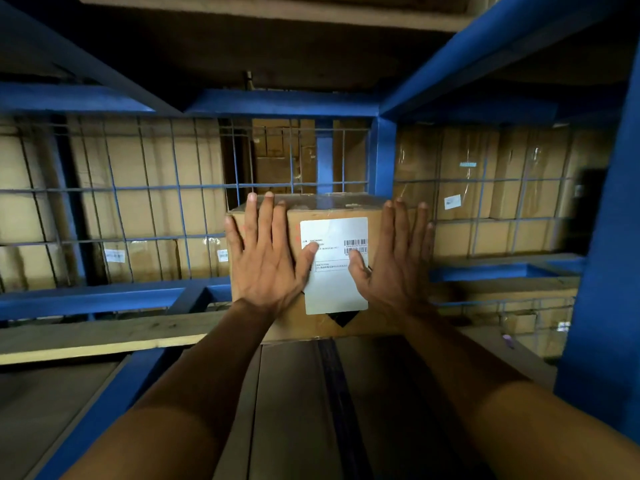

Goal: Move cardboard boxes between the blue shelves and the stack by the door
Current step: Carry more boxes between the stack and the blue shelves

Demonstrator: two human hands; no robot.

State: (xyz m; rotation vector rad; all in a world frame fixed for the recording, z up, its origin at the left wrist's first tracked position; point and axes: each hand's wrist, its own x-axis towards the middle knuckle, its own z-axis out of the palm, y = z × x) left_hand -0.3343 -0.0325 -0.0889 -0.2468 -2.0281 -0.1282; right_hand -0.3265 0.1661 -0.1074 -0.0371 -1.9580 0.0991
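A small cardboard box (pixel 332 327) with a white shipping label (pixel 334 230) on its near face sits on top of a larger flat carton (pixel 294 393) inside the blue shelf frame (pixel 382 157). My left hand (pixel 266 261) lies flat on the left part of the near face, fingers spread and pointing up, fingertips reaching the box's top edge. My right hand (pixel 394 258) presses flat on the right part, its thumb over the label. Neither hand curls around the box.
A blue wire mesh (pixel 149 188) backs the shelf, with tall stacked cartons (pixel 485 188) behind it. A wooden plank (pixel 104 337) runs along the shelf at left. A thick blue upright (pixel 602 271) stands at right, and blue beams (pixel 277 102) cross overhead.
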